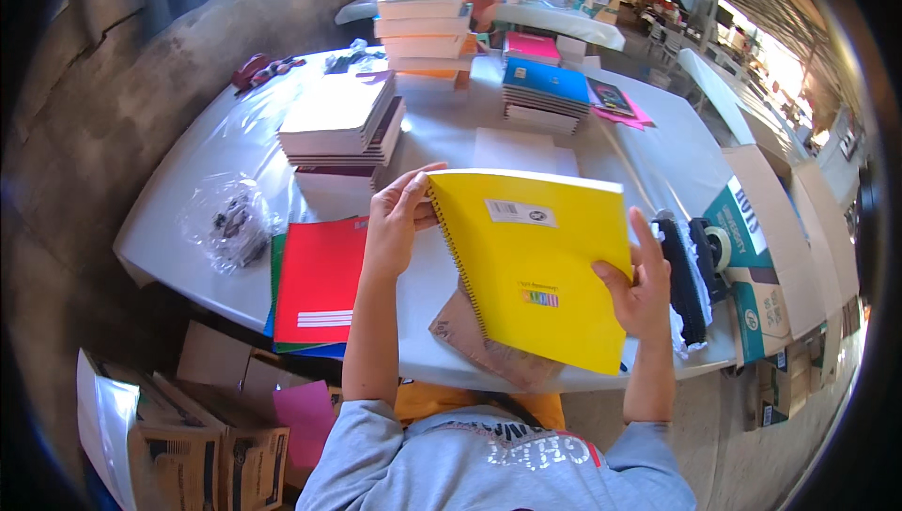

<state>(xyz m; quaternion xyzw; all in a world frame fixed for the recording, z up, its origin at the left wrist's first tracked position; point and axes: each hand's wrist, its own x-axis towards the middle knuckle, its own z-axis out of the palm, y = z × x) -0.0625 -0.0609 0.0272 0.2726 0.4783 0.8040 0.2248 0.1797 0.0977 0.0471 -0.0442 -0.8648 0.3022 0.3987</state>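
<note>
Both hands grip the yellow spiral notebook above the surface: left hand on the spiral edge, right hand on the opposite edge, long axis running near-to-far.

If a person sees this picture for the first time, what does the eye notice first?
First comes the yellow spiral notebook, held up in the middle by both hands: the left hand at its spiral edge, the right hand at its right edge. Next is the red notebook lying at the left on the white table, with stacks of books behind.
</note>
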